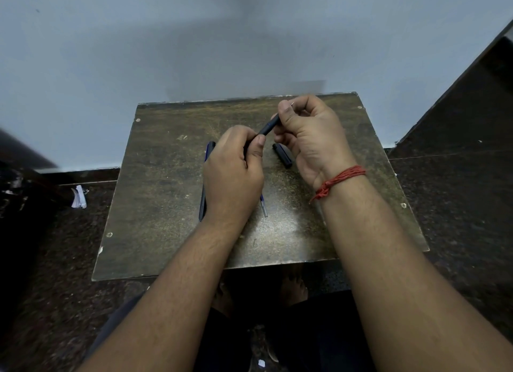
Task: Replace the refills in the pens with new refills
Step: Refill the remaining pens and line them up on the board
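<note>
— Two hands are working on one item. The left hand [233,174] is closing thumb and fingers round the lower end of a slim dark plastic pen barrel [268,127]; the right hand [308,133] is pinching its upper end between thumb and fingertips.

— Which way is the barrel lying?

— Its long axis is running diagonally, rising from the left hand toward the right hand, and it is hanging above the worn brown wooden board [166,205], not touching it. A thin pale tip is showing just beyond the right fingers; whether that is the refill I cannot tell.

— Which hand is nearer the loose parts?

— The short black plastic pen section [283,155] is lying on the board just beside the right palm, so the right hand is the nearer one. A clear thin refill tube with blue ink [263,206] is lying close under the left wrist, mostly hidden. A second dark blue pen [206,174] is lying to the left of the left hand.

— Any containers?

— None is showing; every part is resting directly on the board.
</note>
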Available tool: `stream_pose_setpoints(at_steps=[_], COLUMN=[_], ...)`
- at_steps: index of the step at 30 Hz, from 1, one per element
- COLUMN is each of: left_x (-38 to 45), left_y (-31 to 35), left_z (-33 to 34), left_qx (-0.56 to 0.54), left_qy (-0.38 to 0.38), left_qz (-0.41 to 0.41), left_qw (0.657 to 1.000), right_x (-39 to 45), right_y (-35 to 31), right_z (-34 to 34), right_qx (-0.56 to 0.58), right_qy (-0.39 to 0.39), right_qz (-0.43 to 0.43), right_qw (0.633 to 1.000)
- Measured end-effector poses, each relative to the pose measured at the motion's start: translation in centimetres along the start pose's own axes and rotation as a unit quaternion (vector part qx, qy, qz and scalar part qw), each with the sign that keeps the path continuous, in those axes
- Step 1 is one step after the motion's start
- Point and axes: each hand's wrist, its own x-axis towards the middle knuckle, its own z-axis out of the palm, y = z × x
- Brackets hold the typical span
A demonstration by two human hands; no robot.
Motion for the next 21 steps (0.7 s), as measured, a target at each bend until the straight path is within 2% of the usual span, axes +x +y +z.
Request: stream_pose_setpoints(at_steps=[9, 11, 13, 15, 16, 18, 19, 21], left_x=[-0.1, -0.1, 0.0, 0.1, 0.2, 0.3, 0.4, 0.3], left_y=[0.2, 0.1, -0.2, -0.5, -0.7, -0.8, -0.9, -0.9], left_z=[-0.2, -0.2, -0.2, -0.4, -0.4, -0.5, -0.5, -0.5], left_qx=[0.036, 0.025, 0.01, 0.002, 0.001, 0.0, -0.001, -0.003], left_qy=[0.004, 0.01, 0.022, 0.034, 0.039, 0.047, 0.05, 0.05], left_qz=[0.018, 0.007, -0.007, -0.023, -0.03, -0.04, -0.044, -0.052], left_qw=[0.999, 1.0, 1.0, 0.999, 0.999, 0.998, 0.998, 0.997], right_x=[-0.2, -0.2, -0.1, 0.2, 0.3, 0.1, 0.0, -0.4], right_y=[0.2, 0.0, -0.1, -0.2, -0.3, -0.2, 0.0, 0.7], right_z=[0.5, 0.7, 0.7, 0.2, -0.1, -0.7, -0.8, -0.6], right_qx=[0.012, -0.03, -0.144, -0.326, -0.431, -0.612, -0.662, -0.703], right_qy=[0.051, 0.044, 0.044, 0.051, 0.047, 0.022, 0.008, -0.008], right_qz=[0.029, 0.002, -0.043, -0.094, -0.119, -0.136, -0.125, -0.108], right_qw=[0.998, 0.999, 0.988, 0.939, 0.893, 0.779, 0.739, 0.703])
